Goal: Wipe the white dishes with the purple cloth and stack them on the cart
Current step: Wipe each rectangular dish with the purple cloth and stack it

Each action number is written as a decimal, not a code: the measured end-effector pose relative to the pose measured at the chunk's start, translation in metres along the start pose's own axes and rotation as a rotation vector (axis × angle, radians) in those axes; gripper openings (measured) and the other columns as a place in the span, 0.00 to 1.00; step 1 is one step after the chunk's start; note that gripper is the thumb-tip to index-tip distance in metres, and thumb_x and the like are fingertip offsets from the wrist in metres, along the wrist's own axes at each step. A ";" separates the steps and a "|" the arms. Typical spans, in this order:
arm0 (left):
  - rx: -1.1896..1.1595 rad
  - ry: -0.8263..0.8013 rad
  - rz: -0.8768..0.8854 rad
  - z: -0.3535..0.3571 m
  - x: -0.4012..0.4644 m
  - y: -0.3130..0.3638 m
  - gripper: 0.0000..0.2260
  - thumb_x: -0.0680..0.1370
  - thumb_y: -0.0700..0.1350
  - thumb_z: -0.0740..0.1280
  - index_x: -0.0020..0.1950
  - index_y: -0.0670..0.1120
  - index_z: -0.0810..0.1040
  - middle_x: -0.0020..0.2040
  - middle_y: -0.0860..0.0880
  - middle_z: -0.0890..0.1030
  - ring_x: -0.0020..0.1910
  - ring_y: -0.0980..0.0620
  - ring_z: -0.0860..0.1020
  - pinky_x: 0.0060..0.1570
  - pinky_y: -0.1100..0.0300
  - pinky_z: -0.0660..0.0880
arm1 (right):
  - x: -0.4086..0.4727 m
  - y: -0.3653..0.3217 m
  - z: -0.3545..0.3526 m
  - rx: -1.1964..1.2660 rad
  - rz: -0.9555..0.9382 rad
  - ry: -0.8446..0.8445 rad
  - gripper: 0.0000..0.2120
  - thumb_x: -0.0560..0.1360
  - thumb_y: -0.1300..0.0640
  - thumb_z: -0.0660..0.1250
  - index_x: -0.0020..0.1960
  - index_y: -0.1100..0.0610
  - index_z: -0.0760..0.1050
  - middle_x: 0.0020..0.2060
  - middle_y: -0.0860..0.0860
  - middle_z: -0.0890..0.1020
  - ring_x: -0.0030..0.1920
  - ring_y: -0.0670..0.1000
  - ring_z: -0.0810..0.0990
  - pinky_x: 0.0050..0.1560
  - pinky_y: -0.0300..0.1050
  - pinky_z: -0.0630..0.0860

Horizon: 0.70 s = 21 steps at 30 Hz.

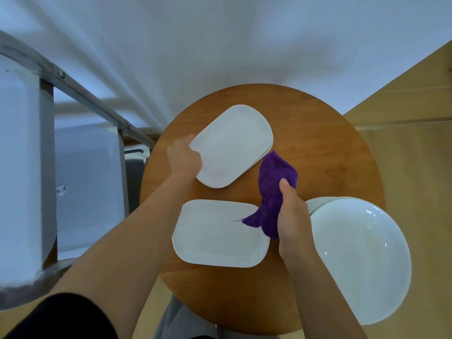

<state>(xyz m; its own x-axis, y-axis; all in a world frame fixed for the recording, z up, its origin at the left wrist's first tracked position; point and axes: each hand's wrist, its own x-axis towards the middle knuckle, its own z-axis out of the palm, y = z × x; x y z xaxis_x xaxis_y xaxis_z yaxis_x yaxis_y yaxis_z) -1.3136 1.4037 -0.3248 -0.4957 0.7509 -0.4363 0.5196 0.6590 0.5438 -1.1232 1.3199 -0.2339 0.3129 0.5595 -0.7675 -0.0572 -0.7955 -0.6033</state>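
Note:
On the round wooden table [318, 133] lies a stack of white rectangular plates [234, 143] at the far side. My left hand [184, 159] grips the top plate by its left edge. Nearer to me lies another white rectangular plate [215, 236], flat on the table. My right hand [292, 216] holds the purple cloth [274, 189] bunched up above the gap between the plates, a corner of it hanging over the near plate. At the right edge of the table sit stacked white round bowls [362, 255].
The metal-framed cart [80, 96] stands to the left of the table, with grey-white shelves [24, 167]. A white wall is behind the table and a wooden floor to the right.

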 end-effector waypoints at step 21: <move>0.164 -0.042 0.045 -0.024 -0.117 -0.117 0.10 0.80 0.45 0.64 0.45 0.42 0.81 0.36 0.48 0.77 0.32 0.55 0.73 0.33 0.67 0.66 | -0.028 0.037 -0.006 0.108 0.056 -0.087 0.10 0.78 0.40 0.57 0.47 0.46 0.68 0.43 0.47 0.78 0.45 0.49 0.77 0.37 0.43 0.75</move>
<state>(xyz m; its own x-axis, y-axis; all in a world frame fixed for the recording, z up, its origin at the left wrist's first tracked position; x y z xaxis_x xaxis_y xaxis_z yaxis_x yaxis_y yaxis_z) -1.3335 1.2378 -0.3199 -0.4417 0.7785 -0.4460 0.6489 0.6205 0.4404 -1.1287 1.2734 -0.2330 0.2231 0.5370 -0.8135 -0.1751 -0.7989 -0.5754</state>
